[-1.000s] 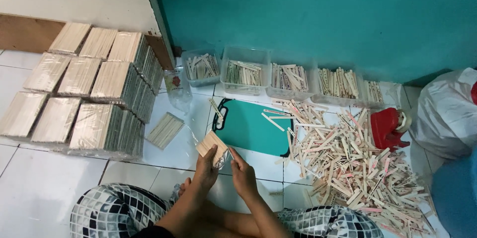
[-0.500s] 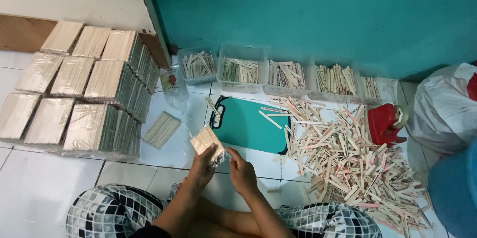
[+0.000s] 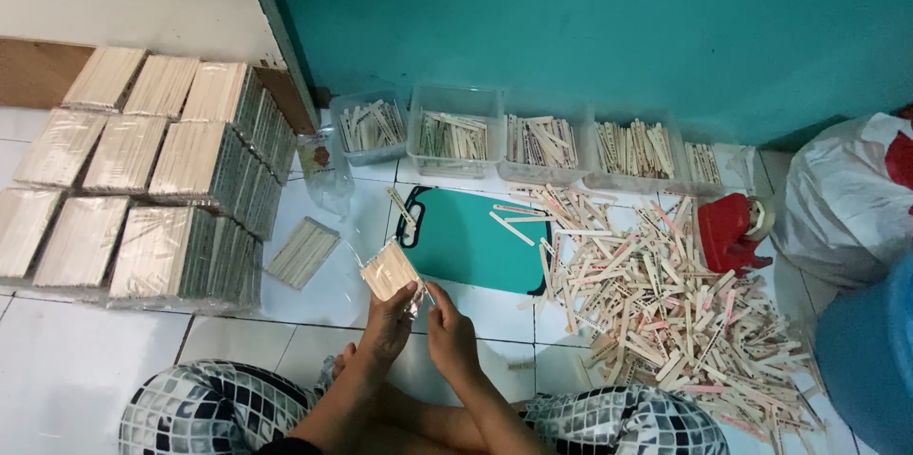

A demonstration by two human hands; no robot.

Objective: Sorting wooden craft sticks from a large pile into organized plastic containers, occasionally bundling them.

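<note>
Both hands on one bundle of wooden sticks, held above the tiled floor.

Left hand (image 3: 392, 318) closed around the stick bundle (image 3: 389, 270) in its clear wrap — bundle tilted, rising just above the fingers. Right hand (image 3: 448, 333) just beside it, fingertips pinched at the wrap's lower edge. Beyond the hands lies a teal cutting board (image 3: 475, 241); right of the right hand, a loose stick pile (image 3: 666, 293); left of the left hand, wrapped stacks (image 3: 143, 189).

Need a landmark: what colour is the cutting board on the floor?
Teal-green with a black rim and handle: the cutting board, clearest in the head view.
</note>
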